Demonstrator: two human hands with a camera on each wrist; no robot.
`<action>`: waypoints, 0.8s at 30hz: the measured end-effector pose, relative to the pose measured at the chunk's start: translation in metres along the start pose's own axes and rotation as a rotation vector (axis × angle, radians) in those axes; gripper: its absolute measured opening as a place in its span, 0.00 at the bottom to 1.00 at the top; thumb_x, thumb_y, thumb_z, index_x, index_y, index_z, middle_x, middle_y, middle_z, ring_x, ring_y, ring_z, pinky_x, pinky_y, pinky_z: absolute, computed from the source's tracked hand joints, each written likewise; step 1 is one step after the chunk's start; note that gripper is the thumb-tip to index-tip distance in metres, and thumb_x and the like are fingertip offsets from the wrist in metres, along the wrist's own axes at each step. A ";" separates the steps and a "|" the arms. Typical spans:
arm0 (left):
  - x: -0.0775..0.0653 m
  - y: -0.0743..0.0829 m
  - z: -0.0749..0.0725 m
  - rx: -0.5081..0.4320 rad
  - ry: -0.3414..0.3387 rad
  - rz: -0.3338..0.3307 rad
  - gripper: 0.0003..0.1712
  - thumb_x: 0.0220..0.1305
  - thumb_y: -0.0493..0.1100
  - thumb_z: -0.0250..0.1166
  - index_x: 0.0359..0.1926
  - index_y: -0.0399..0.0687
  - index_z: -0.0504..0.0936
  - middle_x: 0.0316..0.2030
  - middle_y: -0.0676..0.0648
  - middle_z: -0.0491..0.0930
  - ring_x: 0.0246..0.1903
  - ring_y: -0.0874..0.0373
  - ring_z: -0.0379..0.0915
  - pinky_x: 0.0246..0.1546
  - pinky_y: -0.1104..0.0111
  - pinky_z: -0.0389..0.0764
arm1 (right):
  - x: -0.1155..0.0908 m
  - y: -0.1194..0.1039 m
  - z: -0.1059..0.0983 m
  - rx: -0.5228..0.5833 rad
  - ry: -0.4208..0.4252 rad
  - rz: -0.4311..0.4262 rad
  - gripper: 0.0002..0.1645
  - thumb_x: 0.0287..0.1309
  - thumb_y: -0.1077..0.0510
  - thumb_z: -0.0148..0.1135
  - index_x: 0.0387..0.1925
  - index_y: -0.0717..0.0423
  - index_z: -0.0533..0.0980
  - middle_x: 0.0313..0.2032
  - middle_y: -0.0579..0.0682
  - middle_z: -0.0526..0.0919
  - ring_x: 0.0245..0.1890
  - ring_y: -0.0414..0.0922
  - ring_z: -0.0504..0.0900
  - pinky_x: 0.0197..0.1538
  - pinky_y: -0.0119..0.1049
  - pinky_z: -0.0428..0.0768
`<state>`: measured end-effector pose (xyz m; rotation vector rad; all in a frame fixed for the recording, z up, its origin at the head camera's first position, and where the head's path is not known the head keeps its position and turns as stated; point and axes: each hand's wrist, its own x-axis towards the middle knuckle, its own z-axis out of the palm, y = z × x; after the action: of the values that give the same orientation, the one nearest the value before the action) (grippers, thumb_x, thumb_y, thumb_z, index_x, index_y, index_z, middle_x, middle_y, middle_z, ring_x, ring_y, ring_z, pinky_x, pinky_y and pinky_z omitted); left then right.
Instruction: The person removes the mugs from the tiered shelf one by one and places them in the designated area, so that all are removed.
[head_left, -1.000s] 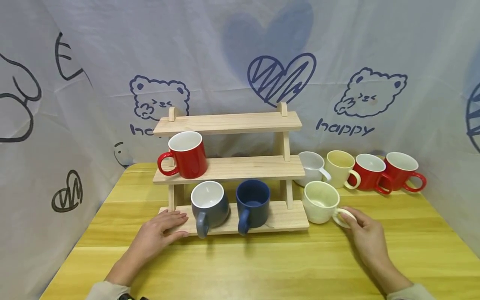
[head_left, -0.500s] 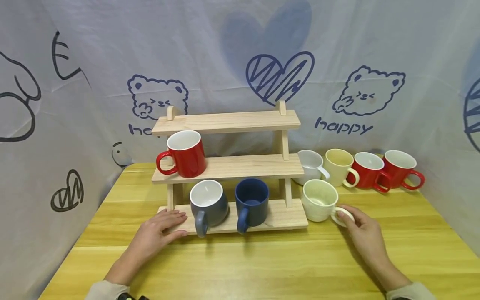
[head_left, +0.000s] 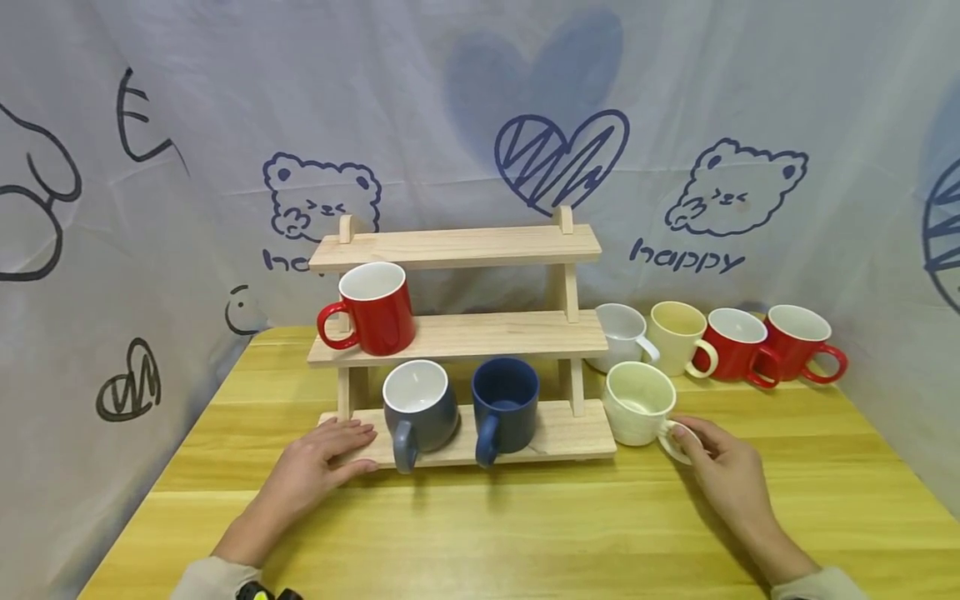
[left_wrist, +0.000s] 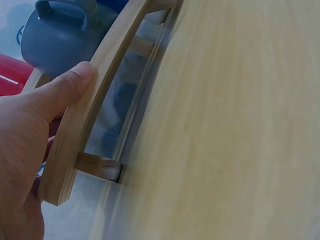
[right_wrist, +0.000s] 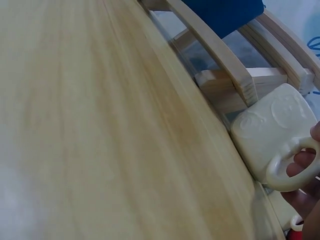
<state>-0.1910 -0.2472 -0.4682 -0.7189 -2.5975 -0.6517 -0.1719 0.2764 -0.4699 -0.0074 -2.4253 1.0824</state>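
Note:
At the left end of a three-tier wooden shelf (head_left: 570, 433), my left hand (head_left: 311, 471) rests with fingers laid over the bottom board and thumb along its front edge. My right hand (head_left: 731, 475) pinches the handle of a pale cream mug (head_left: 637, 408) standing upright beside the shelf's right end. Raised shapes show on that mug's side in the right wrist view. The bottom board carries a grey-blue mug (head_left: 423, 421) with a white inside and a dark blue mug (head_left: 510, 417), both handles facing front. A red mug (head_left: 386, 321) stands at the left of the middle board.
Behind the cream mug, a white mug (head_left: 618, 342), a yellow mug (head_left: 671, 342) and two red mugs, one (head_left: 731, 350) beside the other (head_left: 787, 346), line the back right of the wooden table (head_left: 525, 533). A printed curtain (head_left: 450, 100) hangs behind.
The cream mug's handle, with my right fingers on it, has swung slightly toward the front while the mug's body stays in place. My left hand keeps its place on the shelf.

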 end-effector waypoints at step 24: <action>0.001 0.001 -0.001 0.006 -0.039 -0.026 0.26 0.54 0.53 0.74 0.52 0.48 0.86 0.51 0.50 0.83 0.56 0.50 0.76 0.65 0.52 0.68 | 0.022 -0.011 -0.032 -0.107 -0.218 0.003 0.26 0.70 0.42 0.55 0.52 0.58 0.82 0.46 0.56 0.85 0.48 0.53 0.80 0.45 0.36 0.77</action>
<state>-0.1911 -0.2471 -0.4666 -0.7039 -2.6470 -0.6434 -0.1754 0.2954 -0.4352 0.0755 -2.6766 0.9983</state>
